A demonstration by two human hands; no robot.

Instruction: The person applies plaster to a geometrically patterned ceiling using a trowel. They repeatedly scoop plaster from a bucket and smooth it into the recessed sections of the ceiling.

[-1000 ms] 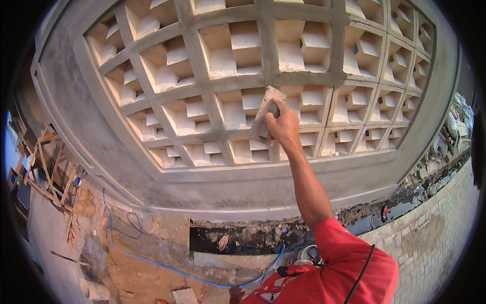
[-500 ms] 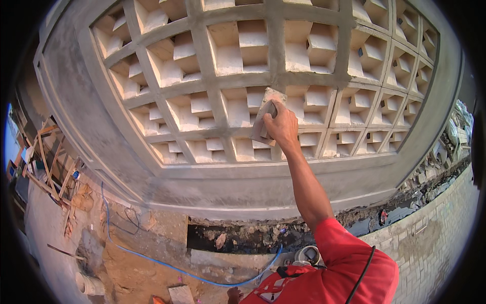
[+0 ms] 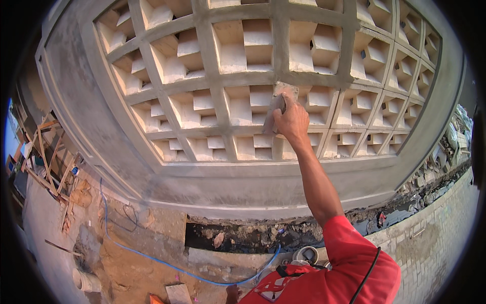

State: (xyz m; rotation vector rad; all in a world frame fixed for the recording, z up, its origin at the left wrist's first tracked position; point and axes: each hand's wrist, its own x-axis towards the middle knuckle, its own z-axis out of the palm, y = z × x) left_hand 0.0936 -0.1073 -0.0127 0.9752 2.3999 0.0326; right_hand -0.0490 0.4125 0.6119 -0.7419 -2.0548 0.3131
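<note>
Red sleeve (image 3: 349, 243) at lower right, the right arm (image 3: 316, 177) reaches to the head view's centre, right hand (image 3: 293, 120) curled around a flat trowel (image 3: 274, 110) at the lattice wall (image 3: 281, 50), its long axis slanting toward upper right. Low in frame, the left hand (image 3: 233, 292) shows too little to tell its grip.

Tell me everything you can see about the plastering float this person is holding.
The plastering float looks like a flat, narrow, oblong plate with a grey grip on its near side. Its upper end is pale and smeared, perhaps with mortar; the material underneath is unclear. The right hand grasps it, one finger stretched toward that end. It slants, upper end to the right, before a grey vertical rib of the openwork wall. Whether it touches the rib is hard to tell.
</note>
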